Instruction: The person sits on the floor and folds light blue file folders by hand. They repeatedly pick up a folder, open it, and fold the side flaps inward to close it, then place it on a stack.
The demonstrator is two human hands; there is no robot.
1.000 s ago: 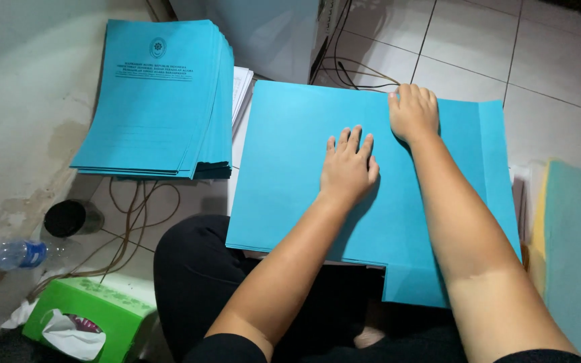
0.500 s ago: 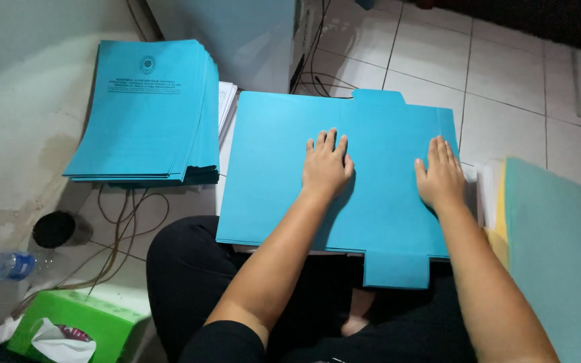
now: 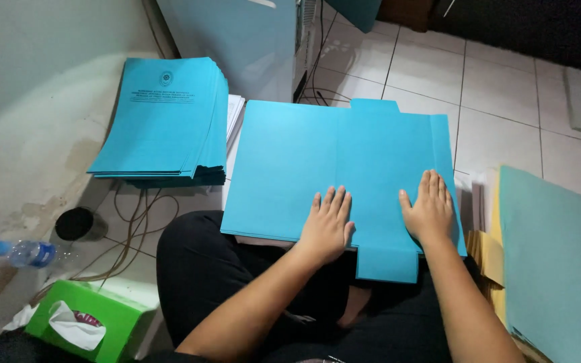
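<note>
Place: an informal floor workspace, likely a small print or office back room.
Floor: white tiles (image 3: 499, 134) showing far right.
Stock: printed blue sheets (image 3: 163, 121) stacking far left.
Cables: cords (image 3: 129, 242) trailing near left.

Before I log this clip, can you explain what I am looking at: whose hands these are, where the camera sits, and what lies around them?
The camera sits on a seated person's head, looking down. Both bare hands are theirs: the left hand and the right hand lie flat, fingers spread, on a large unfolded blue card folder resting over their lap. Nothing is gripped. Beside it on the floor lie a stack of printed blue card sheets, a green tissue box, a clear plastic bottle with a blue cap and, at the right edge, a pile of teal and yellow card sheets.
</note>
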